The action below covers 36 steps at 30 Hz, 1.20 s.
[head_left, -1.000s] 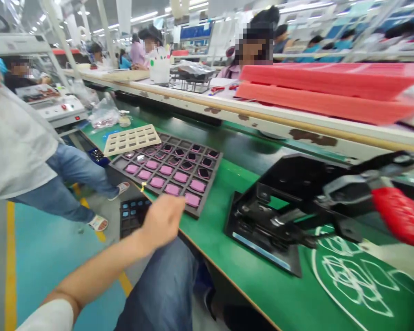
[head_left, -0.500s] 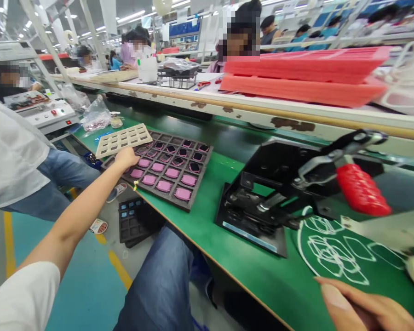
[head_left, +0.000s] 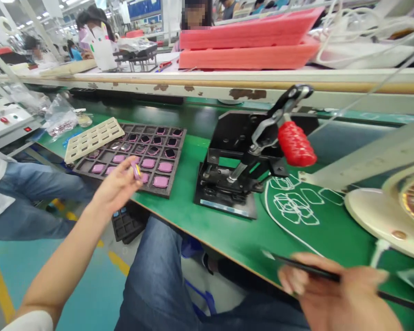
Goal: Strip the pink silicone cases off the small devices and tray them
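Note:
My left hand is closed, its fingertips pinching a small purple watch-case-like part with a yellow edge. It is raised over the near side of a dark foam tray. Purple parts lie in the tray's pockets, some with black faces. In my right hand is a slim black pen-like tool, its pale tip pointing left over the bench edge. Motion blurs the tool, so its exact kind is unclear. Several thin white rings lie on the green bench beyond the right hand.
A black toggle press with a red handle stands mid-bench. A cream tray overlaps the foam tray. At right is a cream lamp-like base; red foam sheets sit on the shelf. Another person's legs are at left.
My left hand has lifted from the foam tray and moved nearer with a purple part in its fingers. My right hand has come further into view, now holding the black tool. The view has swung right.

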Tool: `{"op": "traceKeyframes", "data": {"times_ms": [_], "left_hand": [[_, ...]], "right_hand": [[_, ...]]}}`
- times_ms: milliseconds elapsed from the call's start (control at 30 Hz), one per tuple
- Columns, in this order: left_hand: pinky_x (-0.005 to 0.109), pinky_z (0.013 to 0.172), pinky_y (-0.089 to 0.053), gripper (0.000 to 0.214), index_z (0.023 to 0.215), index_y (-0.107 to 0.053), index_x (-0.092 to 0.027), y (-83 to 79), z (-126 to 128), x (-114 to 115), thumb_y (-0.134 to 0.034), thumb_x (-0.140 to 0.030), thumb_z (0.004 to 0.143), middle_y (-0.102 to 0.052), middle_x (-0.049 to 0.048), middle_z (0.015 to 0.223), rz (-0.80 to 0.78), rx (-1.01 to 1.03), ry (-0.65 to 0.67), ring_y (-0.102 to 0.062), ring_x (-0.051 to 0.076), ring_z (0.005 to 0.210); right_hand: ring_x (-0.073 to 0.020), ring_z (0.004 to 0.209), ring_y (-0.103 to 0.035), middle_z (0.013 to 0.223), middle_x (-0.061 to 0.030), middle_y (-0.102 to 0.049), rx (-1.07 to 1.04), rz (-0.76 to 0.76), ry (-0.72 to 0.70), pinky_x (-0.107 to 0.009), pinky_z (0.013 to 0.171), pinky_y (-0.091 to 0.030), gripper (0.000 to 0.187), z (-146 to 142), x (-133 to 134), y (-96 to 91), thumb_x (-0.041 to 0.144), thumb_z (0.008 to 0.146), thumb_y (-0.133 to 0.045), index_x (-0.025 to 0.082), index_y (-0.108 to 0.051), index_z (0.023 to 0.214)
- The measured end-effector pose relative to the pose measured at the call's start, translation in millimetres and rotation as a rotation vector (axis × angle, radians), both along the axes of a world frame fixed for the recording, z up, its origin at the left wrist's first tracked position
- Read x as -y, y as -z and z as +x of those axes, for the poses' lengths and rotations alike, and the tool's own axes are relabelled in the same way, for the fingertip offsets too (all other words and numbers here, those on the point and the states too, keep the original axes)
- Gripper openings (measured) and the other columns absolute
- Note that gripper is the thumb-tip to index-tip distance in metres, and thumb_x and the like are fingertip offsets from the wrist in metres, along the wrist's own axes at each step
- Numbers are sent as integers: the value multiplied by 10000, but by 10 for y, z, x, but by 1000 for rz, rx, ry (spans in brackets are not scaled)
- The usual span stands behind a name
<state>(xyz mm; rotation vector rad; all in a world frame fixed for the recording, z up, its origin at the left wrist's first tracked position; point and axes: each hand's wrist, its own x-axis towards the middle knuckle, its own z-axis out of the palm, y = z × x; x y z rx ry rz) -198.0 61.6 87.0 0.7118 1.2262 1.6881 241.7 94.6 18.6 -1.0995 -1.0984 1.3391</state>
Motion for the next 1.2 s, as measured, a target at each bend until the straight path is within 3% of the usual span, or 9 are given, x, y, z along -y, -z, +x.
{"op": "traceKeyframes", "data": {"times_ms": [133,233,333,533,733,800,900,1000,1200], "left_hand": [[233,712,-536,401,1126,-770,-113,242,1017,122,-945,-200,776,-672,72,985,-98,548,280,-663,159,892],[228,645,-498,258,1091,-785,-77,374,1543,166,-863,-175,865,-643,72,922,-181,706,378,-624,136,810],[251,664,-520,269,1164,-788,-77,426,1818,187,-809,-149,906,-670,102,988,-221,680,413,-664,167,855],[412,831,-626,437,1424,-680,-203,360,1925,266,-735,-242,992,-723,94,1016,-212,555,526,-763,262,922],[369,815,-631,376,1352,-693,-196,428,1979,328,-750,-214,981,-745,141,1186,-195,491,545,-773,261,978],[384,842,-634,407,1358,-686,-222,471,2024,349,-778,-213,962,-751,128,1192,-168,451,553,-783,266,980],[394,846,-640,389,1375,-679,-256,522,2109,399,-753,-280,994,-762,117,1193,-125,394,553,-785,251,960],[394,952,-618,357,1376,-698,-275,551,2183,461,-716,-329,1024,-763,115,1273,-149,379,529,-773,233,1045],[446,1097,-557,383,1414,-720,-278,568,2202,532,-687,-347,1039,-725,139,1445,-152,504,532,-727,296,1254]], "right_hand": [[-209,599,-639,703,-48,-685,-54,24,-64,-375,561,-529,369,-324,131,-84,569,835,-874,223,-791,931],[-195,688,-627,760,-44,-662,28,108,-100,-356,648,-530,354,-373,230,-30,545,959,-761,204,-761,866],[-202,775,-616,789,-53,-639,58,151,-113,-347,716,-517,460,-306,324,5,551,1081,-559,204,-737,836],[-229,848,-608,833,-72,-627,64,294,-46,-376,767,-500,482,-133,491,-67,468,1136,-429,220,-748,873],[-267,935,-634,958,-110,-624,203,315,-53,-446,840,-533,540,-23,564,-164,492,1139,-376,215,-751,866],[-265,1010,-642,1050,-112,-614,287,349,-15,-419,848,-532,483,-29,574,-224,432,1144,-394,219,-722,859],[-182,774,-622,929,-53,-612,493,461,-104,-318,681,-506,233,-119,591,-270,294,1117,-507,243,-728,1065],[-129,609,-553,844,-4,-612,666,542,-241,-271,593,-477,168,-266,594,-196,206,1055,-627,258,-705,1194],[-140,741,-674,908,-22,-645,776,648,-246,-250,631,-521,339,-368,552,19,203,1043,-663,255,-657,1378]]}}
